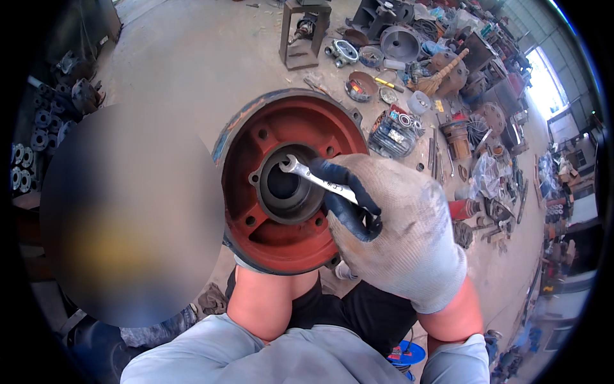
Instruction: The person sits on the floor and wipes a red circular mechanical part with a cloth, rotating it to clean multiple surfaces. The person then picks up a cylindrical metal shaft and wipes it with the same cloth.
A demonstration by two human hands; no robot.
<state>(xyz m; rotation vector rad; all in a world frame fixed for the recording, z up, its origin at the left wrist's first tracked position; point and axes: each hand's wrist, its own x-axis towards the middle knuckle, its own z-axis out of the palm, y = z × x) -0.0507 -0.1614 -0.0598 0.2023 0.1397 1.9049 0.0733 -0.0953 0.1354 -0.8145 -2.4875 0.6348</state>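
Gloved right hand (390,224) closes around a slim steel wrench (318,179), stiff and slippery, its head at the hub of a heavy red cast-iron cover (256,237). Left hand is hidden behind it.

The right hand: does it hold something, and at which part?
The right hand, gloved, holds a silver wrench by its handle end; the open jaw end sits at the red cover's hub.

Right hand (396,230): pale knit glove, dark blue coated fingertips; light grey-blue rolled sleeves on both forearms.
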